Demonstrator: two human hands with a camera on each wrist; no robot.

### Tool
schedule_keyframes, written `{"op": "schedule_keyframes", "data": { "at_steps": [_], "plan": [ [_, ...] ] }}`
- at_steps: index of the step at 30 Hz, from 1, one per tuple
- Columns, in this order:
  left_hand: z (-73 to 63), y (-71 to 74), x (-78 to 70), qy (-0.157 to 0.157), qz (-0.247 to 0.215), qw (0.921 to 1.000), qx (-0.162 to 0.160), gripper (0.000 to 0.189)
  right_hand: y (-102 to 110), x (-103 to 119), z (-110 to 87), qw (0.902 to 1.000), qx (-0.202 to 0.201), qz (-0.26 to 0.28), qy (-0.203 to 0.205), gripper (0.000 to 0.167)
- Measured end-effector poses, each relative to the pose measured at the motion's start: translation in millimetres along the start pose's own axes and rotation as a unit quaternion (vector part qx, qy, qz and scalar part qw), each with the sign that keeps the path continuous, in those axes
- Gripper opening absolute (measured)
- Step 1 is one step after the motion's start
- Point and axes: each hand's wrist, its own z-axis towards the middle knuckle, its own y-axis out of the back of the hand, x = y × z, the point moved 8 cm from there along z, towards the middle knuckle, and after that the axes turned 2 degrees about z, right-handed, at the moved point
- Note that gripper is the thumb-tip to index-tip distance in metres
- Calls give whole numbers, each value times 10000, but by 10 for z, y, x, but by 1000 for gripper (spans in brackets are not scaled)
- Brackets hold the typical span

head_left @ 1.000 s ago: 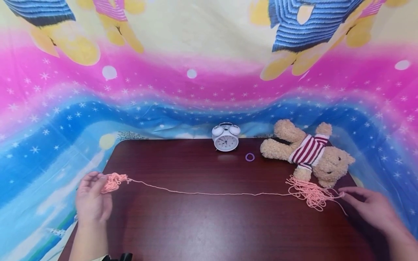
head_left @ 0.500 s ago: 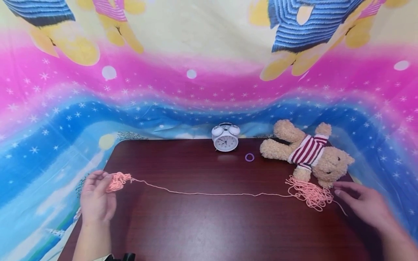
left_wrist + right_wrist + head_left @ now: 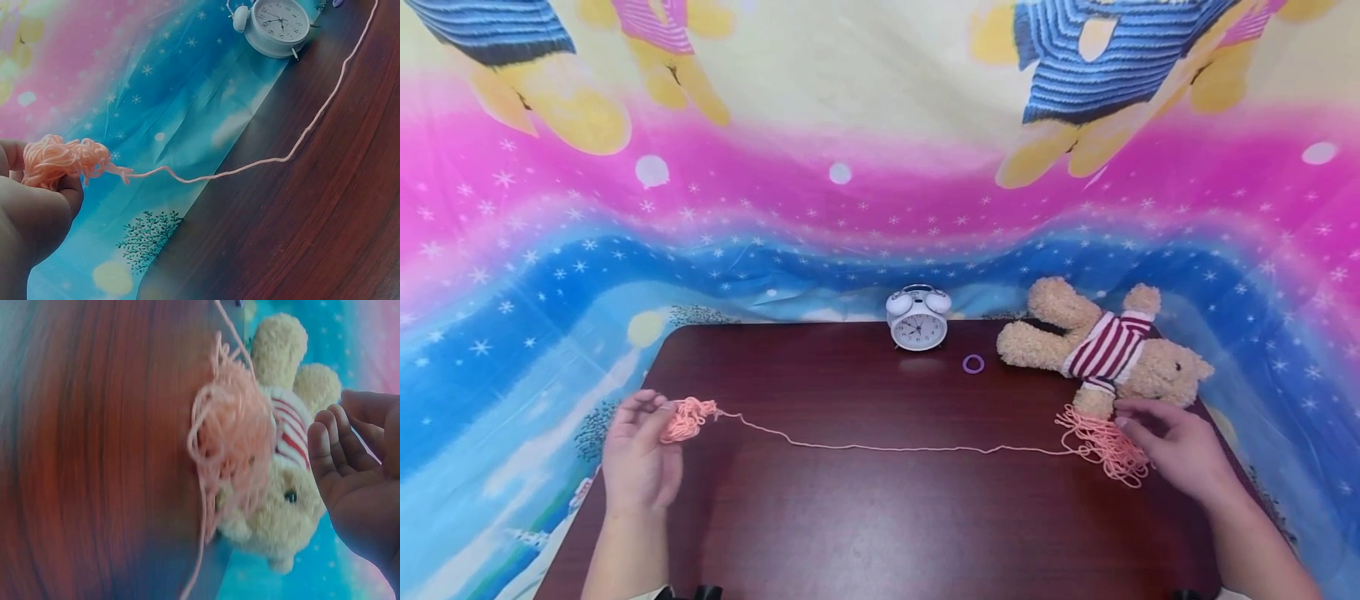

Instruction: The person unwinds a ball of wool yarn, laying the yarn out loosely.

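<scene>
On the left, my left hand (image 3: pixel 643 450) pinches a small tangled bundle of peach yarn (image 3: pixel 62 159) between thumb and fingers, above the table. A single yarn strand (image 3: pixel 887 448) runs from that bundle across the table to a loose yarn pile (image 3: pixel 231 437) on the right. My right hand (image 3: pixel 1180 450) hovers by the pile with relaxed fingers and holds nothing; in the head view it covers the pile's right part. Just behind the pile lies a tan teddy bear (image 3: pixel 1108 350) in a red-and-white striped top, its head partly hidden by the right hand.
A white twin-bell alarm clock (image 3: pixel 917 321) stands at the back edge of the dark wooden table (image 3: pixel 880 517). Right of it lies a purple ring-shaped band (image 3: pixel 973 364). A printed cloth (image 3: pixel 820 225) hangs behind and around the table.
My right hand has let go of a strand at the pile's right side and moved left over the pile. My left hand has shifted slightly right with its yarn bundle.
</scene>
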Motion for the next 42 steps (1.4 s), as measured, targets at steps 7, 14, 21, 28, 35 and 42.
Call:
{"op": "schedule_keyframes", "data": {
  "at_steps": [7, 14, 21, 28, 35, 42],
  "plan": [
    [-40, -67, 82, 164, 79, 9998, 53, 22, -242, 202, 92, 9992, 157, 364, 45, 28],
    [-48, -207, 196, 301, 261, 9986, 347, 22, -439, 396, 186, 9971, 249, 660, 290, 23],
    [-95, -372, 323, 457, 297, 9971, 532, 22, -676, 573, 274, 9921, 378, 1175, 216, 24],
    [-175, -551, 471, 573, 593, 9934, 799, 21, -937, 799, 341, 9885, 359, 1373, 524, 20],
    [-271, -727, 622, 765, 845, 9878, 1061, 24, -1155, 1026, 374, 9825, 531, 1679, 608, 22],
    [-379, -943, 729, 938, 894, 9826, 1328, 29, -1375, 1312, 415, 9770, 812, 1810, 780, 23]
  ]
}}
